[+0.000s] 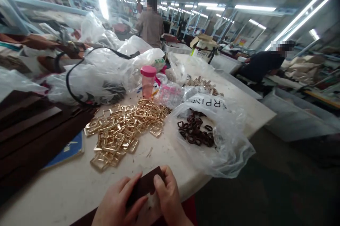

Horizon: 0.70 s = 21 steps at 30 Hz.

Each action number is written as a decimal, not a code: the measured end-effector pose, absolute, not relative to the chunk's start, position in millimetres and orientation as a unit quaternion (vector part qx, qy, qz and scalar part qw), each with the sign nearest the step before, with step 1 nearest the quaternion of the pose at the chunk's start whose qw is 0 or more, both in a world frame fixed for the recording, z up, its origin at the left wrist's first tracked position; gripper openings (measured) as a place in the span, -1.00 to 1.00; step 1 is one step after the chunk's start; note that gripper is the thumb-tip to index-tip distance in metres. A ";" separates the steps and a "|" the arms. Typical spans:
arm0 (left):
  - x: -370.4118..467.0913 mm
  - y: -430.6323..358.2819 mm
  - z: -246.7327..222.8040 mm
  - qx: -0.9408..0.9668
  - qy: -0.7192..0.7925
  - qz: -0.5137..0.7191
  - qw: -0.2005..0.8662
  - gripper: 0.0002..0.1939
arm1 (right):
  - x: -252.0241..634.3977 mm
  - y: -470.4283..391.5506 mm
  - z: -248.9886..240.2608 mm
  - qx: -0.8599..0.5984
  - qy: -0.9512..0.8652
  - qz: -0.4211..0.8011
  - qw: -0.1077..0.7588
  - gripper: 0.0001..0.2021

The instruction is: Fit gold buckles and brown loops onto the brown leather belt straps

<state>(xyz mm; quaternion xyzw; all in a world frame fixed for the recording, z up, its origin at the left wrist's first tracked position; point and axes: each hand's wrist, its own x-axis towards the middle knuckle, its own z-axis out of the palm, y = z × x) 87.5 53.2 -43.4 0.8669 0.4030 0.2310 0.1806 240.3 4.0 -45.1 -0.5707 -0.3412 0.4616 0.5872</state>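
Note:
Near the table's front edge, a dark brown leather-like strap [145, 183] is held between my two hands. My left hand [117, 199] is wrapped round it, and more of the strap trails down towards the lower left. My right hand [168, 194] pinches the strap's far end, thumb on top. Beyond my hands lies a heap of gold rectangular buckles [117, 134]. To the right of the heap, an open clear plastic bag [231, 158] has several dark brown loops [195, 130] in it.
Dark brown strips [32, 134] are stacked at left, partly over a blue booklet [67, 153]. A pink lidded cup [148, 82] stands behind the buckles, beside filled plastic bags [106, 67]. Pale bins [294, 120] stand right of the table [159, 155]. Other people work farther back.

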 end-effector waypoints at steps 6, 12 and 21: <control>88.4 54.5 -50.1 0.875 0.398 0.243 0.128 -0.58 | 317.9 1.1 -11.1 -0.647 -0.569 0.128 0.490 -0.87; 91.0 50.2 -44.0 0.873 0.416 0.218 0.127 -0.60 | 395.3 37.6 -1.1 -0.773 -0.577 0.004 0.263 -0.88; 90.3 42.1 -15.7 0.834 0.460 0.170 0.254 -0.61 | 397.4 43.2 -12.7 -0.782 -0.584 -0.014 0.216 -0.85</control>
